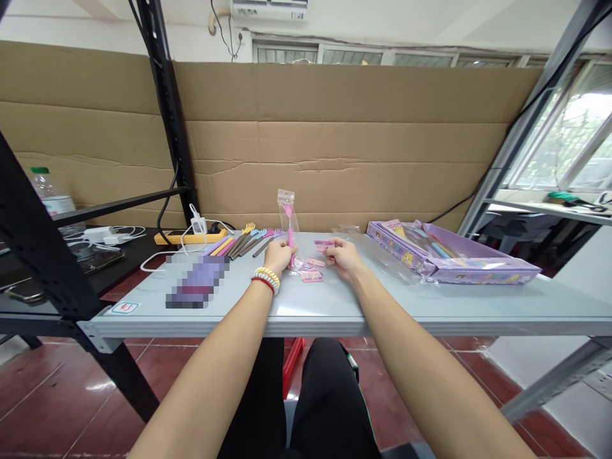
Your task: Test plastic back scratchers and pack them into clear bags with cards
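My left hand (278,256) is closed on a pink back scratcher (290,236) with a claw-shaped end. It stands upright inside a clear plastic bag (286,196). Between the fingertips of my right hand (343,257) is a small pink card (324,245), held just above the table. Several more pink cards (312,276) lie on the tabletop between my hands. To the left, a row of back scratchers (243,242) rests on the table, with yellow, blue and pink claws and grey or coloured handles.
An open purple box (482,273) with long items inside stands at the right, beside clear plastic wrapping (393,258). A blurred-out purple object (198,280) lies at the left. Behind it are a yellow power strip (191,238) and white cables. Cardboard (335,146) walls the back.
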`<action>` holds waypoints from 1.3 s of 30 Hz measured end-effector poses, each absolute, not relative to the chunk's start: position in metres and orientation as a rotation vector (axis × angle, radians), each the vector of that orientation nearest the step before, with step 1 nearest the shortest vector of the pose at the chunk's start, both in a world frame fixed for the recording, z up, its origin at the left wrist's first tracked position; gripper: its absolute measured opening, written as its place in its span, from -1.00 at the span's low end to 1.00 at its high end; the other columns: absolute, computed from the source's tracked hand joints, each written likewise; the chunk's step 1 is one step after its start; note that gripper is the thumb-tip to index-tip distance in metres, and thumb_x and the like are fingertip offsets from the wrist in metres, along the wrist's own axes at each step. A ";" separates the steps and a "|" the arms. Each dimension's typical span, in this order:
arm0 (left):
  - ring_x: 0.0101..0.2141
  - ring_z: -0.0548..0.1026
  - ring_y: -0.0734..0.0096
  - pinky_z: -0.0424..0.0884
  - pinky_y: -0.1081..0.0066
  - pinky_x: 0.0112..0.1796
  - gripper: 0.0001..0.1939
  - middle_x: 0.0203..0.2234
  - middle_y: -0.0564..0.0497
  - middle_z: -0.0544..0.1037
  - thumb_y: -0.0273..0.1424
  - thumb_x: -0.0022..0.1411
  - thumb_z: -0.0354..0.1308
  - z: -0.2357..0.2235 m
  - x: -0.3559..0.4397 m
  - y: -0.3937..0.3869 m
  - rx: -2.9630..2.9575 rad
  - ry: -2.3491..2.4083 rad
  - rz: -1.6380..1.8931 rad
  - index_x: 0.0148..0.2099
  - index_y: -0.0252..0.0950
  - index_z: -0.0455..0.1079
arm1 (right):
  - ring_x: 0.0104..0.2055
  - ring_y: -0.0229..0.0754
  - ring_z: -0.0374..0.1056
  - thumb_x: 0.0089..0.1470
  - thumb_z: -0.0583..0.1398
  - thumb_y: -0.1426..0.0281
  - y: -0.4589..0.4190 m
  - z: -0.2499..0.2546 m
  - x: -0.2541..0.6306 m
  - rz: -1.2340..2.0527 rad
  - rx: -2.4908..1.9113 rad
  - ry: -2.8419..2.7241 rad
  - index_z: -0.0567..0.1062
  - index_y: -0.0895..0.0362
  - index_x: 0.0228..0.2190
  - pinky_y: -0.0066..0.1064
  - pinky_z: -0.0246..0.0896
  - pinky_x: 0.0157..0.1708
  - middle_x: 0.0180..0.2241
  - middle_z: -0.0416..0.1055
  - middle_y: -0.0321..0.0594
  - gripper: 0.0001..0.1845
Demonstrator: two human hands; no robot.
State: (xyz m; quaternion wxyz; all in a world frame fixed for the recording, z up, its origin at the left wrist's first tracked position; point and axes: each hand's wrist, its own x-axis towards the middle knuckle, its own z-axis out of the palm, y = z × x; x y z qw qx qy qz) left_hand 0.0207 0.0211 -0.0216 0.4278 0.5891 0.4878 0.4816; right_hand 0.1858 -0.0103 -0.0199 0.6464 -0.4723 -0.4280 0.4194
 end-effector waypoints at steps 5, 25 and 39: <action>-0.69 0.24 0.55 0.20 0.50 -0.58 -0.90 -0.77 0.14 0.26 -0.40 -0.03 0.18 -0.021 0.021 0.020 1.511 1.227 1.209 -0.51 -0.31 0.36 | -0.59 -0.39 0.17 -0.50 0.27 0.50 -0.010 -0.018 0.188 0.883 -1.091 -0.984 0.44 0.18 -0.54 -0.56 -0.03 -0.67 -0.63 0.33 -0.37 -0.72; -0.56 0.23 0.53 0.14 0.48 -0.47 -0.69 -0.67 0.12 0.35 -0.43 -0.07 0.11 0.008 0.006 -0.005 2.200 1.156 0.935 -0.26 -0.35 0.58 | -0.36 -0.14 0.29 -0.08 0.16 0.23 -0.010 -0.016 0.220 -0.307 -1.368 -0.985 0.37 0.13 -0.55 -0.28 0.18 -0.21 -0.47 0.38 -0.17 -0.79; -0.51 0.32 0.48 0.22 0.48 -0.45 -0.70 -0.55 0.06 0.49 -0.35 -0.07 0.15 0.001 -0.039 0.015 2.259 1.024 0.980 -0.28 -0.36 0.57 | -0.16 -0.10 0.41 -0.21 0.20 0.40 -0.007 -0.018 0.214 0.019 -1.252 -1.036 0.27 0.09 -0.59 -0.31 0.27 -0.17 -0.16 0.47 -0.04 -0.85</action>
